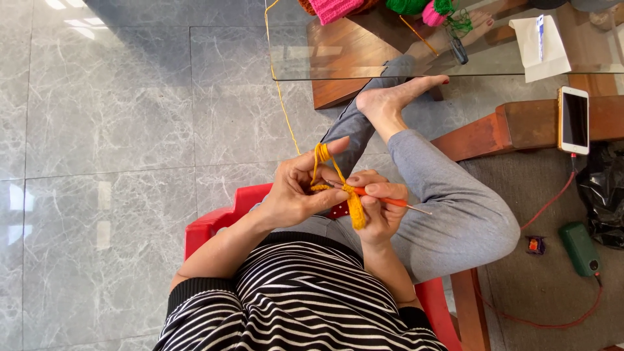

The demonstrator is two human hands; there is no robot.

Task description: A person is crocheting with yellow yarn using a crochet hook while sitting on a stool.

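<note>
Crochet work in yellow yarn point(355, 209) is hanging between the two hands, above the lap of a person who is sitting in a red plastic chair point(214, 224). The finished portion is showing as a short, narrow strip, dangling below the fingers; judged by its length, the piece is standing at an early stage, with most of the fabric not yet made.

The left hand point(296, 192) is pinching the top of the strip between thumb and fingers, and the forefinger is standing raised with the working strand looped over it. The right hand point(380, 208) is closing around the orange handle of a crochet hook point(383, 201), thumb and fingers pressing together on it; the metal shank is projecting past the hand on the far side, and the hook end is entering the yarn at the top of the strip.

The working strand point(281, 97) is running from the raised forefinger away across the grey marble floor point(104, 130) toward the left edge of a glass table top point(292, 52). Pink knitted pieces point(331, 8) and green yarn point(409, 5) are lying near the far edge of that table, with a white paper point(543, 42) toward its right end. A phone point(573, 120) is resting on a wooden ledge at the right, with a red cable point(552, 201) trailing down to a green device point(580, 248) on the carpet.
</note>
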